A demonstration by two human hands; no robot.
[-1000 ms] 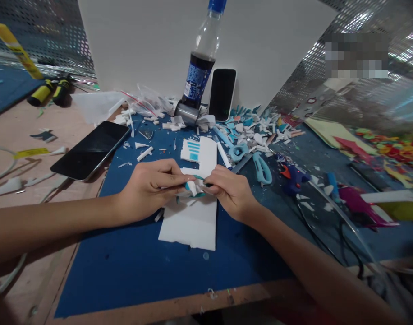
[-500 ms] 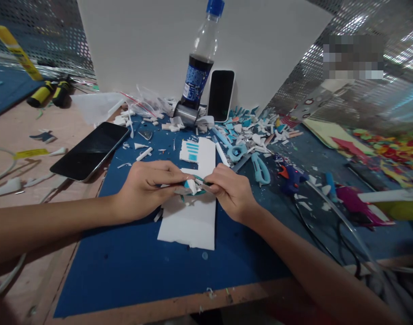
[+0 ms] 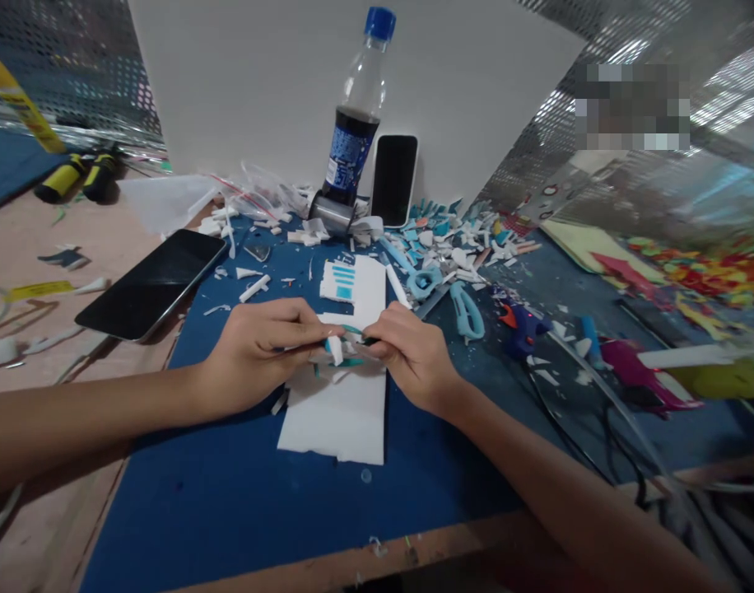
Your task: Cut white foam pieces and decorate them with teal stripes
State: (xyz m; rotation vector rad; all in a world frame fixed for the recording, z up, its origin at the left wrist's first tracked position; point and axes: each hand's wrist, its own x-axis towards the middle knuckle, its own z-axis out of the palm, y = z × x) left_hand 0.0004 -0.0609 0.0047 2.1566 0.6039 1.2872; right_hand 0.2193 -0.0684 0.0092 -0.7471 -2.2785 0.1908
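Note:
My left hand (image 3: pixel 259 354) is closed in a pinch on the left side of a small white and teal piece (image 3: pixel 336 350). At its right end, the fingertips of my right hand (image 3: pixel 417 354) pinch the same piece, and whether they also hold a tool is hidden. A loose white bit shows between the hands. Below them lies a white foam-like sheet (image 3: pixel 340 428) with a rough front edge. A small white card with teal stripes (image 3: pixel 337 282) rests at the far end of that sheet. All this is over a blue mat (image 3: pixel 216 502).
A cola bottle (image 3: pixel 349 152) and an upright phone (image 3: pixel 394 181) stand behind, near heaped white and blue scraps (image 3: pixel 451 239). Another phone (image 3: pixel 155 284) lies left. Light-blue scissors (image 3: pixel 425 280) and a blue glue gun (image 3: pixel 522 325) with its cord lie right. A co-worker's sleeve (image 3: pixel 550 193) shows farther back.
The view has shifted slightly, moving the scene left. Between my fingers, the white and teal piece has turned a little, and its white part now points more downward. Both hands keep their pinch.

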